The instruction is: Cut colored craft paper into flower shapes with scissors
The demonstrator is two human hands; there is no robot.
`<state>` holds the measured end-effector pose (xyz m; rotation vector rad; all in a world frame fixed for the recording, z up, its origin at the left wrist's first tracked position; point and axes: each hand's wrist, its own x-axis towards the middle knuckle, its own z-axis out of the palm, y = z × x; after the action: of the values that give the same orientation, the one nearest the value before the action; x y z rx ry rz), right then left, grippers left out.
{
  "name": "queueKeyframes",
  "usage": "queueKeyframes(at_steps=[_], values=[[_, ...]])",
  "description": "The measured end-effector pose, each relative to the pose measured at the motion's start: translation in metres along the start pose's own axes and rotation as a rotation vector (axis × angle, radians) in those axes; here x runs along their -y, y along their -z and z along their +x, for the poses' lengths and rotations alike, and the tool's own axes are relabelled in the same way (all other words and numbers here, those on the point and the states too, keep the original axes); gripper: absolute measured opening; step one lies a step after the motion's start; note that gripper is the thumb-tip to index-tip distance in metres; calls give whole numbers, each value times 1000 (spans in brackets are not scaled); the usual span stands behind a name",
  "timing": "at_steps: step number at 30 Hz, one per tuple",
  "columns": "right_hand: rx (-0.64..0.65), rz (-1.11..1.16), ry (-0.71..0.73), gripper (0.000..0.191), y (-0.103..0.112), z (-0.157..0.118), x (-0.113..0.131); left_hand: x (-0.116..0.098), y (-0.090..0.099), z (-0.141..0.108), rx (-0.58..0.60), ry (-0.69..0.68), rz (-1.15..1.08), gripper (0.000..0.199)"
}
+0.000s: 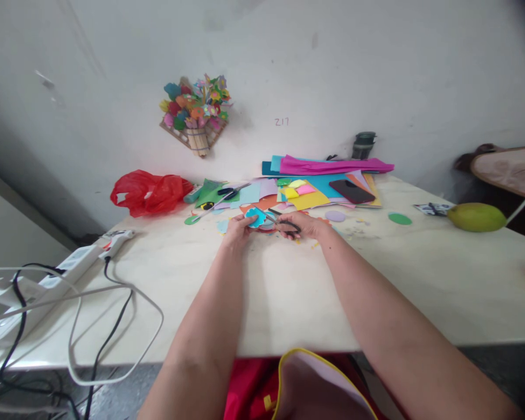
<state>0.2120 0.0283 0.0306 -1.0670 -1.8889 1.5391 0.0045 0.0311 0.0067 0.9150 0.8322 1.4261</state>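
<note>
probably a home craft corner: coloured sheets [311, 200] at the back of the pale table [289, 309], 1 blue paper cutout [255, 217] over the table, 1 yellow-green fruit [476, 217] at the table's right, paper flowers [196, 106] above the table.

matt paper cutout [255, 217], metal scissor blades [272, 220], shiny plastic bag [153, 193], smooth tabletop [289, 297]

Softly lit, slightly hazy, with faint shadows on the flat, cream, marbled tabletop [289, 303], stretched edges and darkened upper-right corner.
</note>
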Motion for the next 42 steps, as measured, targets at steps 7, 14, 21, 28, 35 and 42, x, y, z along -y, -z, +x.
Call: queueKeyframes(at_steps=[7, 14, 21, 28, 35, 42], values=[[17, -20, 17, 15, 2, 2, -4, -1, 3, 0, 16, 24, 7, 25], [8, -7, -4, 13, 2, 0, -1, -2, 3, -1, 26, 31, 18, 23], [17, 22, -27, 9, 4, 3, -5, -1, 4, 0, 33, 31, 13, 21], [5, 6, -22, 6, 1, -2, 1, -2, 4, 0, 42, 38, 9, 21], [-19, 22, -58, 5, -1, -3, 4, -1, 4, 0, 9, 56, -23, 22], [-25, 27, -39, 6, -1, 0, 0, -1, 3, 0, -3, 54, -27, 19]])
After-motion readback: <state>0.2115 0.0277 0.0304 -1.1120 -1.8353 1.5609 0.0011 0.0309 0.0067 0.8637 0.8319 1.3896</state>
